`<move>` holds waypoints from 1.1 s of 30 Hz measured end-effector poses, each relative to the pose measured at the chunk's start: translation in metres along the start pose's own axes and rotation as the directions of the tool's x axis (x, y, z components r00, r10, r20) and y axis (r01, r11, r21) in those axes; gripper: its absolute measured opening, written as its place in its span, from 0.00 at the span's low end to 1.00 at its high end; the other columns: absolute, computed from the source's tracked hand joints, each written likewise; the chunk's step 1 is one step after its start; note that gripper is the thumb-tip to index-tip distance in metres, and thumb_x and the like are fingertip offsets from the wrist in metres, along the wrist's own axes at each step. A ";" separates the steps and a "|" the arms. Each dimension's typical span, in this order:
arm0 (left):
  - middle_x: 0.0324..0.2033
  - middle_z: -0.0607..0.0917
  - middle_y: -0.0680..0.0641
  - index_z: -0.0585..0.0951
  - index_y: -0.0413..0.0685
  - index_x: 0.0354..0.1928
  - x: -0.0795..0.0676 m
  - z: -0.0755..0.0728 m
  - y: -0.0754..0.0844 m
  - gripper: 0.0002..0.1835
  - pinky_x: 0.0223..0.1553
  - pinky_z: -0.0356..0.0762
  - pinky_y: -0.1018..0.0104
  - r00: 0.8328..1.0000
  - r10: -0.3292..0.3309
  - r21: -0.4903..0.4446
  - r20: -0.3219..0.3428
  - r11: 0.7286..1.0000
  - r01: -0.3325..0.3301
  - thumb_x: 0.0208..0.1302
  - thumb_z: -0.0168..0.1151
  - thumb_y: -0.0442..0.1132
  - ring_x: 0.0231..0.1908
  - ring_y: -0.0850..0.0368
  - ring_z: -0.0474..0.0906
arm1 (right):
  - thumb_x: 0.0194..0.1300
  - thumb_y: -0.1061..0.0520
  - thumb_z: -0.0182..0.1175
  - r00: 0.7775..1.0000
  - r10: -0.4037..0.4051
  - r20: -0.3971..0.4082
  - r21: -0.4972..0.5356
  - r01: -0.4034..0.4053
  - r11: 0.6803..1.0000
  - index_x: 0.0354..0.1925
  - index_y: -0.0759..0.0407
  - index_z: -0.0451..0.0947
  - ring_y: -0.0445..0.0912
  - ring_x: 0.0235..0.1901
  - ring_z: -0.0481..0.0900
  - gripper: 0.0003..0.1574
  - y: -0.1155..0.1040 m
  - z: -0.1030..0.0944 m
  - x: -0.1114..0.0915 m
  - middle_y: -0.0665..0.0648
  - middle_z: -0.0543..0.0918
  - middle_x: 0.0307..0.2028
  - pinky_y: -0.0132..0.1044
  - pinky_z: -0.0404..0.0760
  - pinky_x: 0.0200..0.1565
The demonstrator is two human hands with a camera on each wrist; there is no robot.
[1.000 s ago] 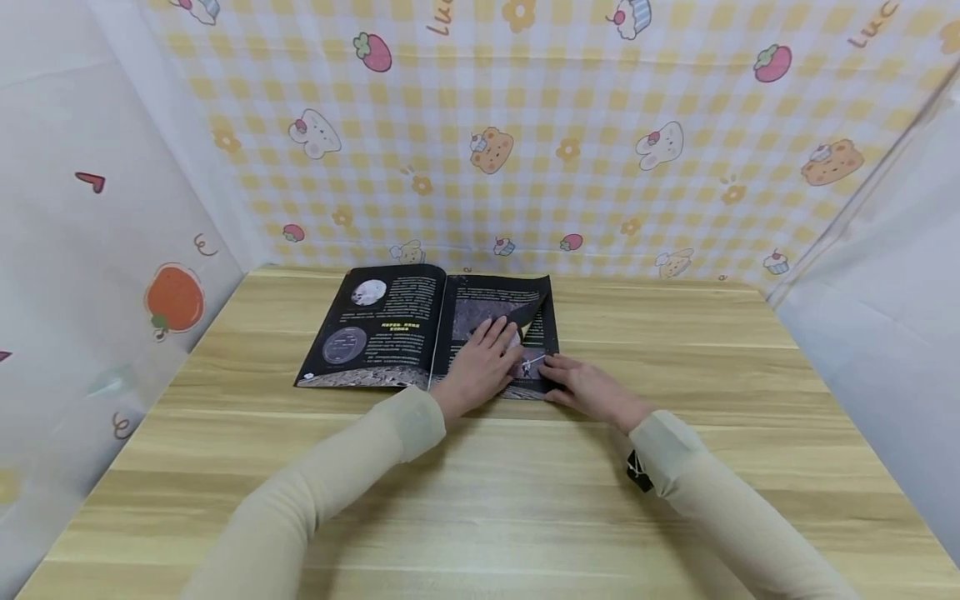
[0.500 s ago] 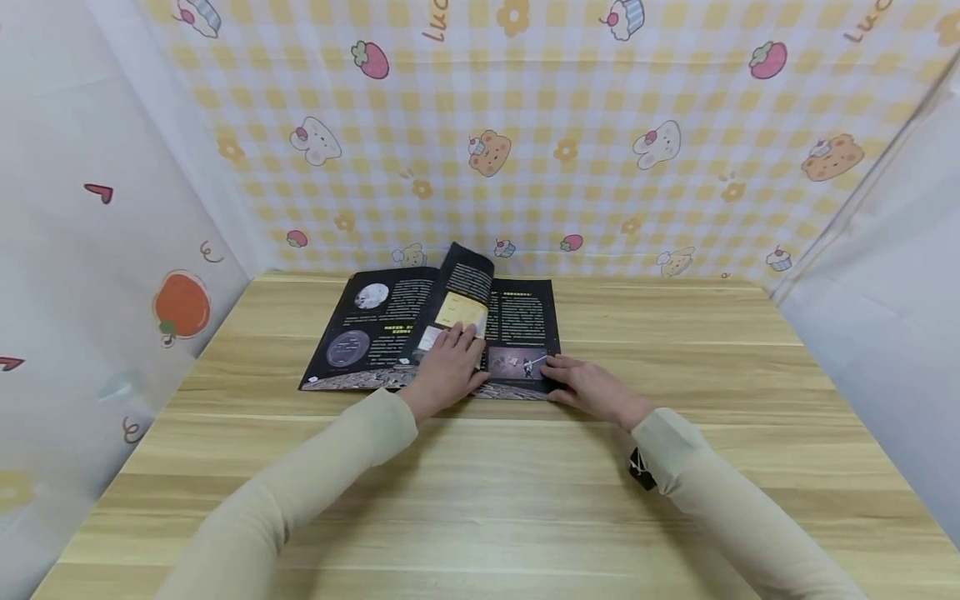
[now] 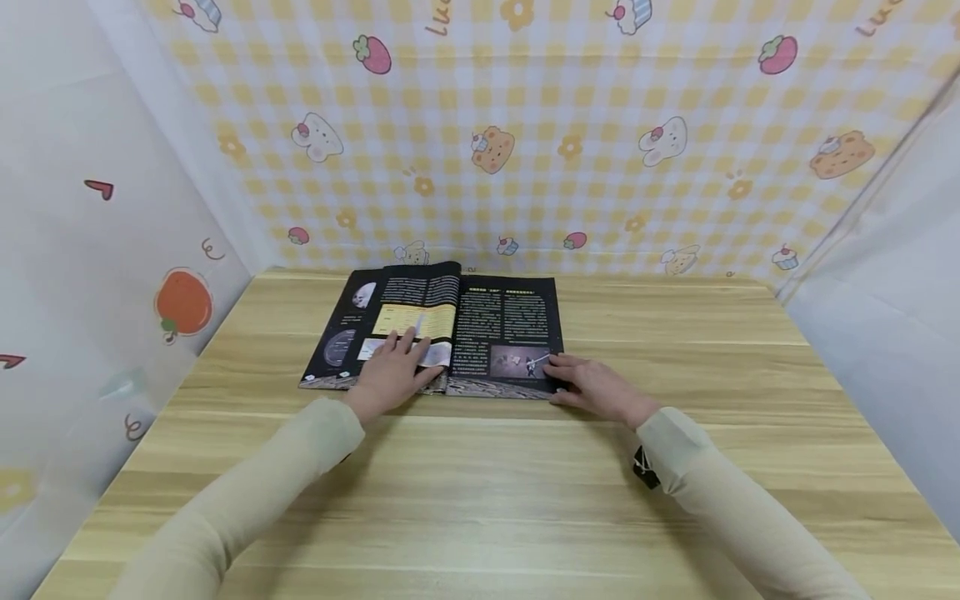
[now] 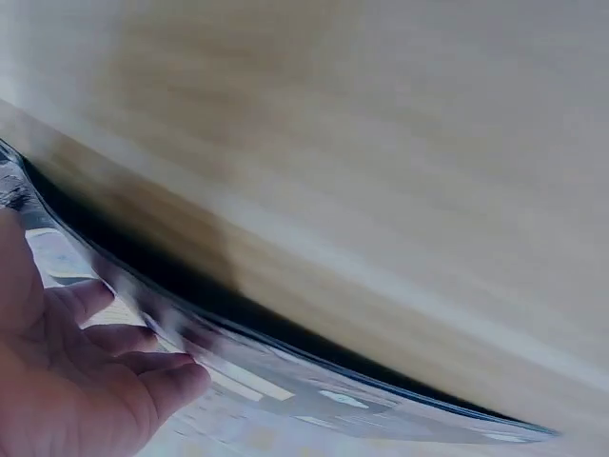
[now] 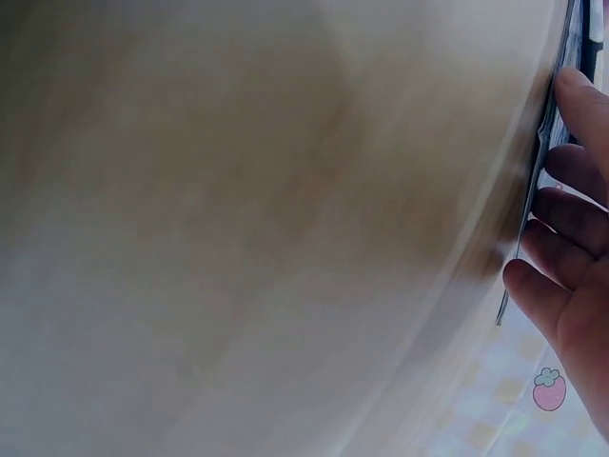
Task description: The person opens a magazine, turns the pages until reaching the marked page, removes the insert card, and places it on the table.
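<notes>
An open magazine (image 3: 510,317) with dark pages lies at the back middle of the table. My left hand (image 3: 390,375) rests with fingers spread on the turned page (image 3: 408,287), which has a yellow panel and lies over the left side, its outer edge short of the page beneath. In the left wrist view the left hand (image 4: 86,371) lies along the magazine's lower edge (image 4: 285,357). My right hand (image 3: 596,387) touches the lower right corner, fingers on the page by a small photo. The right wrist view shows the right hand (image 5: 571,228) at the magazine's edge (image 5: 533,181).
The wooden table (image 3: 480,500) stretches out in front of the magazine and to both sides. Behind it hangs a yellow checked cloth (image 3: 480,100) with cartoon prints. A white printed sheet (image 3: 112,250) closes off the left side. A dark object (image 3: 645,468) sits at the right wrist.
My left hand has moved left, carrying the page over from the right side to the left. The page stood up half a second ago and now lies down. My right hand has stayed in place.
</notes>
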State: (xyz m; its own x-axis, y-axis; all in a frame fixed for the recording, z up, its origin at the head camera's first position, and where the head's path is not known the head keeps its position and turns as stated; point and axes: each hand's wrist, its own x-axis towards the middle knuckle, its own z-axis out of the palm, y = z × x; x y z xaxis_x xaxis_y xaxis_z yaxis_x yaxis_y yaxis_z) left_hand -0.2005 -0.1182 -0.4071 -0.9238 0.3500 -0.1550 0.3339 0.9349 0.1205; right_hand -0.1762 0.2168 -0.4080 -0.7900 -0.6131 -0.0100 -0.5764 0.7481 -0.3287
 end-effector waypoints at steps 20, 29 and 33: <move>0.66 0.62 0.31 0.61 0.36 0.67 -0.016 0.001 -0.026 0.30 0.65 0.58 0.43 0.995 0.058 0.123 -0.077 0.991 -0.048 0.71 0.48 0.48 0.66 0.31 0.56 | 0.64 0.63 0.58 0.995 -0.098 -0.035 -0.072 0.095 0.993 0.42 0.64 0.82 0.53 0.45 0.83 0.10 -0.002 -0.006 0.004 0.63 0.83 0.46 0.42 0.81 0.47; 0.67 0.63 0.34 0.64 0.36 0.66 -0.013 -0.011 0.002 0.24 0.68 0.55 0.49 0.992 0.127 0.161 -0.024 0.979 -0.122 0.69 0.47 0.32 0.68 0.37 0.55 | 0.59 0.68 0.60 0.984 -0.126 -0.129 -0.073 0.117 0.990 0.32 0.60 0.79 0.45 0.32 0.84 0.05 -0.006 -0.005 -0.003 0.55 0.86 0.32 0.35 0.83 0.35; 0.67 0.64 0.34 0.64 0.35 0.66 -0.009 -0.010 0.017 0.25 0.68 0.56 0.50 0.984 0.156 0.141 -0.086 0.980 -0.143 0.71 0.47 0.38 0.68 0.38 0.57 | 0.60 0.67 0.60 0.975 -0.101 -0.199 -0.059 0.090 0.994 0.34 0.59 0.80 0.43 0.29 0.83 0.05 -0.006 -0.003 -0.006 0.53 0.86 0.31 0.36 0.83 0.34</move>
State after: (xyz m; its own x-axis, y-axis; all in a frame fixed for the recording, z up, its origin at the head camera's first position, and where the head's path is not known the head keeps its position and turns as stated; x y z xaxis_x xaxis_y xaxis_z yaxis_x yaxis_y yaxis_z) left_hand -0.1881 -0.1059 -0.3933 -0.8730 0.4852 -0.0498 0.4857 0.8741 0.0018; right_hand -0.1689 0.2170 -0.4032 -0.7537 -0.6222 0.2114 -0.6569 0.7034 -0.2717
